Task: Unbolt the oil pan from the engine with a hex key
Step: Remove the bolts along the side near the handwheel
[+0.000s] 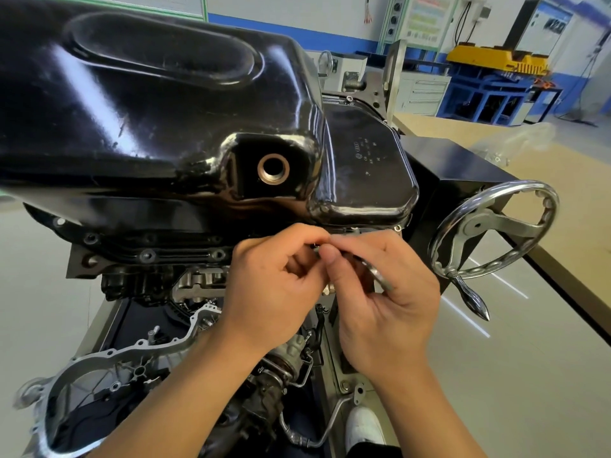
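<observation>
Pan (148, 104) is seated on top of the upturned engine, flange (148, 249) facing the camera. Hex key (378, 276) is held in the curled fingers of the right hand (386, 299). Its far end is pinched by the left hand (271, 292) at the flange edge. The bolt itself is hidden by the fingers, so seating cannot be confirmed.

Risks as judged:
- Socket rounded out if the key is turned while only partly engaged or tilted.
- Loose bolt dropped into the open parts below if the pinch is released early.
</observation>
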Action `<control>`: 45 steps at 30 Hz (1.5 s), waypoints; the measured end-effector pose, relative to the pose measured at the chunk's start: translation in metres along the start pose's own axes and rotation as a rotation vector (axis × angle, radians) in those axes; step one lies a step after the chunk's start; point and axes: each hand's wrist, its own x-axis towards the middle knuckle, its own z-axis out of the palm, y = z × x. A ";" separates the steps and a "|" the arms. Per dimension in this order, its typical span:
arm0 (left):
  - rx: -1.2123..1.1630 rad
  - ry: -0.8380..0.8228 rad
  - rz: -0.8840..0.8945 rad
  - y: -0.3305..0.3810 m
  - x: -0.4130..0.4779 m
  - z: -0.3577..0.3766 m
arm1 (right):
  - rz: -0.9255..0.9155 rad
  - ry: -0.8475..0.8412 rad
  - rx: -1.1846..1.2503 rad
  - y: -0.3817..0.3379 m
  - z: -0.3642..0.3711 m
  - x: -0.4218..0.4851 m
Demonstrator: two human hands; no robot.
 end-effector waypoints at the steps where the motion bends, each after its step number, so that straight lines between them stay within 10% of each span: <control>1: 0.003 -0.020 0.016 -0.001 0.001 -0.002 | -0.005 -0.013 0.010 0.000 0.001 0.000; 45: -0.007 0.001 0.035 -0.005 0.000 -0.003 | -0.033 0.030 -0.042 0.001 -0.002 0.002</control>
